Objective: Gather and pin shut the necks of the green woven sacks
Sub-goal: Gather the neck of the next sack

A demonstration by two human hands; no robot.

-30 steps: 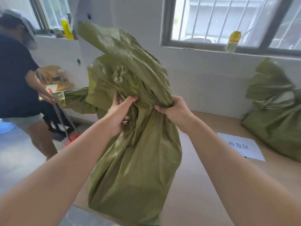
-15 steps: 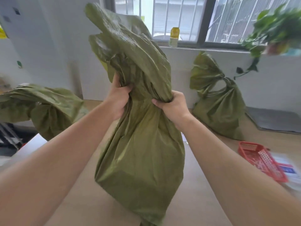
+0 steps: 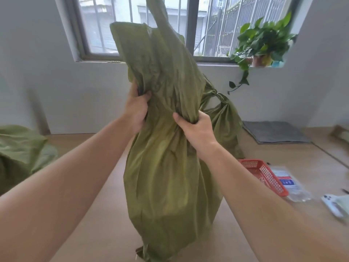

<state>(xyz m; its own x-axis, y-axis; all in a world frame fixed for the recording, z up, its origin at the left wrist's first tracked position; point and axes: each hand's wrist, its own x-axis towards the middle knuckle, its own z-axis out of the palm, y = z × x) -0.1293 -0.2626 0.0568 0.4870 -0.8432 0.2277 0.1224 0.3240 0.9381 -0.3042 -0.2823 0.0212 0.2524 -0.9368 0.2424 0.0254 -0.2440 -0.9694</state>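
Observation:
A full green woven sack [image 3: 170, 186] stands upright in front of me over the light wooden surface [image 3: 98, 214]. Its loose top flops up above my hands. My left hand [image 3: 137, 110] grips the bunched neck on the left side. My right hand [image 3: 196, 129] grips the gathered cloth on the right side, slightly lower. A second green sack [image 3: 224, 120] with a tied neck stands right behind it against the wall. A third green sack [image 3: 20, 154] lies at the far left.
A red mesh basket [image 3: 264, 174] sits to the right, with a clear plastic packet [image 3: 290, 184] and a white phone [image 3: 332, 205] beyond it. A grey mat [image 3: 273, 132] lies by the wall. A potted plant [image 3: 264, 42] stands on the window sill.
I have turned to the right with the sack held in both hands. The person at the left has left the view; the basket, phone and plant have come into it.

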